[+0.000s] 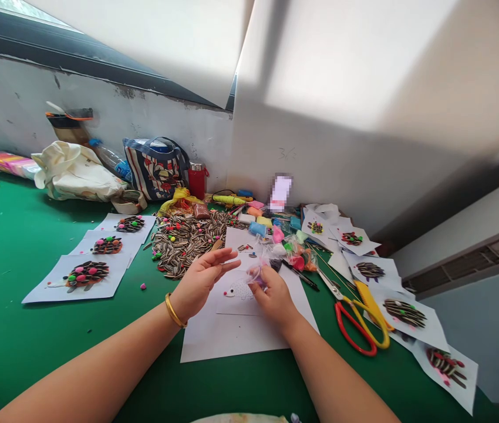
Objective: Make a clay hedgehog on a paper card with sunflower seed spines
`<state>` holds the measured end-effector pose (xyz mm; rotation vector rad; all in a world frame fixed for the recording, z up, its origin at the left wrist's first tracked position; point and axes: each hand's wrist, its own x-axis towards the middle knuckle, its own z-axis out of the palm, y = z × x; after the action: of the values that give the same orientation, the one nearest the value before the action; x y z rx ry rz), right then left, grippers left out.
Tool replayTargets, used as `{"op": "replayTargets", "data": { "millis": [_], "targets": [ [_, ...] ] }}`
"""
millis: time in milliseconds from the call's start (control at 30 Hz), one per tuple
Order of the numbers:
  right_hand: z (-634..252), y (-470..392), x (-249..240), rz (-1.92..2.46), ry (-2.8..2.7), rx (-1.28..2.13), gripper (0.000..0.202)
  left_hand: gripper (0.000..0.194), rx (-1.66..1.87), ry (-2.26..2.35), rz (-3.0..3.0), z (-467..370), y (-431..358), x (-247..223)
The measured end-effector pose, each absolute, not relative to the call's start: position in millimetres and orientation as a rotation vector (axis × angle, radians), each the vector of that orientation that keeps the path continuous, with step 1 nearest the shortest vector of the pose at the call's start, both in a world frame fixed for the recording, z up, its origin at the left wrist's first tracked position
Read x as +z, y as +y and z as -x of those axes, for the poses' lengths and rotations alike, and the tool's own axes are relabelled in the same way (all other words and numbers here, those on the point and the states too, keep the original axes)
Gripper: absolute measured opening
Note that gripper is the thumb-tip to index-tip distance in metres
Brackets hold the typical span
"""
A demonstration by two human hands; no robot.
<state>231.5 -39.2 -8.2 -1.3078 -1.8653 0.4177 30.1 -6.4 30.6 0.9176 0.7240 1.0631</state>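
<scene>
My left hand [201, 282] is held over the white paper, its fingers stretched out with nothing in them. My right hand [275, 296] pinches a small, crumpled clear plastic bag [256, 272] with a purplish tint. What the bag holds, if anything, I cannot make out. Beneath the hands lies a sheet with a hedgehog drawing [237, 289], which has a dark eye and a pink nose; my right hand covers part of it. This sheet rests on a larger white paper [232, 341]. A dark purple lump [275, 265] shows just beyond my right fingers.
Sunflower seeds [188, 235] are heaped behind my left hand. Bags of coloured clay [299, 258], a black pen [302, 277] and red-yellow scissors [359, 323] lie to the right. Seed-covered hedgehog pictures [86, 276] flank both sides. A phone-like bright screen [280, 192] leans at the wall.
</scene>
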Motion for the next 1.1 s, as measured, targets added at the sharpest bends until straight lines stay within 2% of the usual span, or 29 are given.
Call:
{"op": "replayTargets", "data": {
  "millis": [367,600,767,867,1100],
  "targets": [
    [-228,-41,-5,1.284,-1.923,0.363,0.015,0.029,1.036,0.705,-0.972,-31,-7,27],
    [-221,-45,-5,1.278,-2.079,0.193,0.021,0.027,0.891,0.850,-1.294,-30,-9,25],
    [-218,-48,-5,1.268,-2.090,0.264,0.011,0.027,0.879,0.816,-1.394,-32,-10,22],
    [-216,-49,-2,1.251,-2.050,0.345,0.024,0.025,0.885,0.832,-1.414,-33,-11,21],
    [-217,-49,1,1.206,-2.080,0.258,0.039,0.020,0.908,0.870,-1.430,-32,-9,22]
  ]
}}
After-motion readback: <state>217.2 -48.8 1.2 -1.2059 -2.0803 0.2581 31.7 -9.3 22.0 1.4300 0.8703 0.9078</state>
